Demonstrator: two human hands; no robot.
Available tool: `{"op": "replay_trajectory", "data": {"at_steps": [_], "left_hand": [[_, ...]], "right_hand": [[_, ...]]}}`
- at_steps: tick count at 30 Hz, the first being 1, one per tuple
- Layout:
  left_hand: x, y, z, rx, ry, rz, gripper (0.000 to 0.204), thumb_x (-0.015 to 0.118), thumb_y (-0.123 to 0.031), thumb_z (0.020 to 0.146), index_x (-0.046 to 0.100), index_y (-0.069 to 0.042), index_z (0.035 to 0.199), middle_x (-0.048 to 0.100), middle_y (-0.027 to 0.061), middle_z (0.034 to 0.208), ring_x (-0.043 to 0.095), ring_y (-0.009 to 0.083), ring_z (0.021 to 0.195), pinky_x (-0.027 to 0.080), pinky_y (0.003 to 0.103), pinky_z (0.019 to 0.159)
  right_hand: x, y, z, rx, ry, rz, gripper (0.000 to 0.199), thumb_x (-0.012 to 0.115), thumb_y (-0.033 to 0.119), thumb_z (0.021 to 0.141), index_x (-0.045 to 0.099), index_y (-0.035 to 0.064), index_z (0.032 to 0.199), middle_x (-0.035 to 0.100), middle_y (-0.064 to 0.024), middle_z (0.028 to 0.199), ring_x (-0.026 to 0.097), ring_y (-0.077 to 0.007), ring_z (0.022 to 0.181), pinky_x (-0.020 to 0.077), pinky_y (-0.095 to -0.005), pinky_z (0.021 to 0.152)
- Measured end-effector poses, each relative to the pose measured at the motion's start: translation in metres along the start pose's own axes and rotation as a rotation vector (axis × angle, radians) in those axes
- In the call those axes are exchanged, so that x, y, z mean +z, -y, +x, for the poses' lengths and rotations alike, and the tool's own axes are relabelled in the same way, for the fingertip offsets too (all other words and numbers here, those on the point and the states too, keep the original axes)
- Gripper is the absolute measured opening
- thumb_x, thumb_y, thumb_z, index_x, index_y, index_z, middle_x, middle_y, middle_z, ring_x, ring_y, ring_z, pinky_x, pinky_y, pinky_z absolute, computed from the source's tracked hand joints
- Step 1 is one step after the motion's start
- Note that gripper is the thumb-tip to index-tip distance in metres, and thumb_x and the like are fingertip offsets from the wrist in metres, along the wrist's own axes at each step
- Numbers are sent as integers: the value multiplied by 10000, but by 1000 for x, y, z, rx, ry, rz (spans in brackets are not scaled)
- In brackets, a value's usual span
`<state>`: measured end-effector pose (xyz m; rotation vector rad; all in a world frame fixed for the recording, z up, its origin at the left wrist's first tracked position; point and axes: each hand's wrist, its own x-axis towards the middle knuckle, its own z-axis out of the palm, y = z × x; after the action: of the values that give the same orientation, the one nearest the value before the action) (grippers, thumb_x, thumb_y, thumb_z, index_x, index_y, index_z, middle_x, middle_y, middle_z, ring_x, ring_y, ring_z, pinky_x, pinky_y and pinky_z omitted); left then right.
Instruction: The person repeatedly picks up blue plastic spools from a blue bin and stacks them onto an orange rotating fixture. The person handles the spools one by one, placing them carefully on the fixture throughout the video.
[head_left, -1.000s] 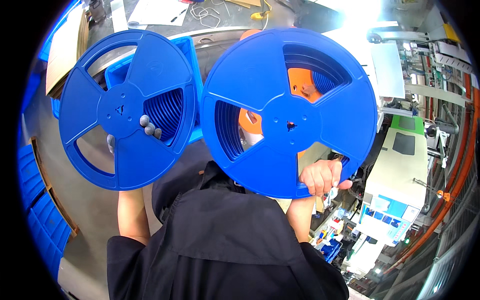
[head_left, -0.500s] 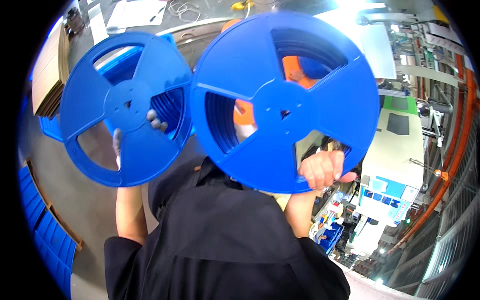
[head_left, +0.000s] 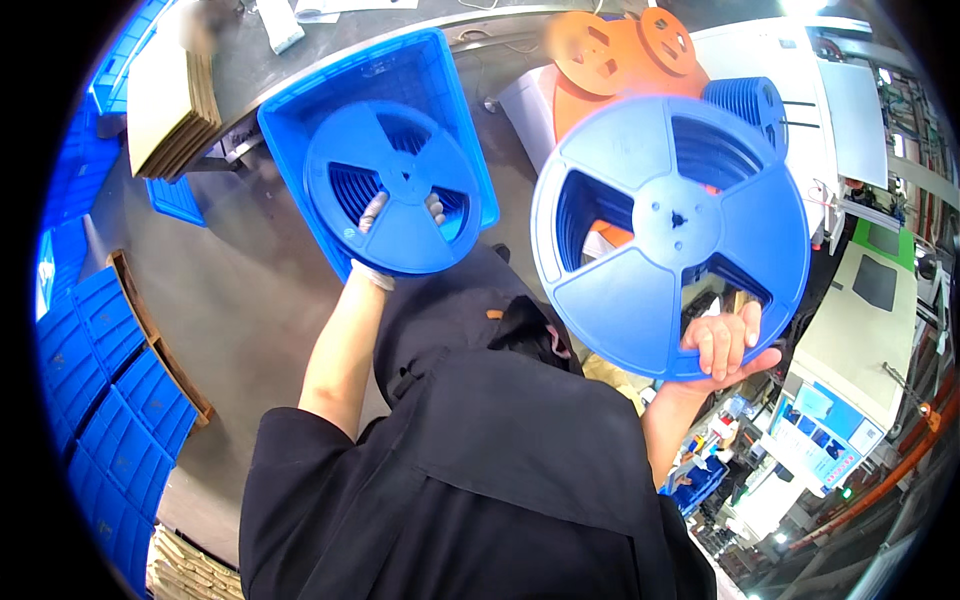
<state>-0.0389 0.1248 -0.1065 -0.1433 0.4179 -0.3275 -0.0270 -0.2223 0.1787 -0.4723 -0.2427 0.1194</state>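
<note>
Your right hand point(head_left: 722, 345) only pinches the big blue reel point(head_left: 670, 235) by its bottom rim, so it may tip out, while your left hand point(head_left: 385, 215) clasps the smaller reel point(head_left: 393, 187) over the blue crate point(head_left: 300, 120).

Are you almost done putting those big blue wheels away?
Partway, it looks. The left hand holds one blue reel over the blue bin, not clearly set down in it. The right hand holds a second blue reel up by its lower rim, well away from the bin. Orange reels and more blue reels sit behind, untouched.
</note>
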Motion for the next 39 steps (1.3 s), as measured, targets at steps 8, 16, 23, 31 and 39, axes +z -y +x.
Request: {"op": "replay_trajectory", "data": {"at_steps": [8, 16, 23, 31, 39], "left_hand": [[-86, -13, 84, -116, -352, 141, 400, 495, -451, 886, 602, -90, 1022, 625, 183, 992, 526, 391, 1043, 395, 524, 959], [-102, -9, 117, 53, -855, 258, 399, 408, -405, 964, 573, -118, 1187, 499, 132, 1372, 424, 315, 1281, 305, 482, 1088], [4, 34, 87, 673, -377, 2080, 502, 572, -260, 836, 496, -9, 1264, 473, 232, 1327, 419, 393, 1266, 296, 436, 1100], [183, 145, 35, 696, 579, 2126, 566, 558, -252, 828, 461, 17, 1317, 449, 247, 1368, 404, 389, 1299, 277, 452, 1119], [32, 44, 51, 749, -265, 2405, 535, 492, -362, 932, 483, -10, 1335, 452, 239, 1385, 384, 416, 1306, 290, 456, 1109]], "right_hand": [[-10, -17, -33, 92, -271, -91, 357, 586, 386, 939, 401, 83, 903, 423, 21, 535, 460, -89, 430, 343, -246, 449], [-7, -23, -47, 88, -419, -52, 389, 597, 421, 926, 429, 71, 898, 417, 26, 547, 418, -76, 423, 335, -240, 459], [-10, -33, -31, 83, -269, -31, 394, 641, 407, 902, 413, 88, 862, 411, 39, 499, 436, -63, 393, 349, -215, 414], [-1, -62, -21, 274, -163, -51, 467, 636, 528, 860, 442, 104, 855, 365, 65, 452, 405, -62, 365, 329, -218, 392], [-5, -55, -13, 216, -122, -85, 433, 623, 475, 891, 432, 87, 867, 398, 50, 496, 451, -74, 409, 367, -219, 400]]}}
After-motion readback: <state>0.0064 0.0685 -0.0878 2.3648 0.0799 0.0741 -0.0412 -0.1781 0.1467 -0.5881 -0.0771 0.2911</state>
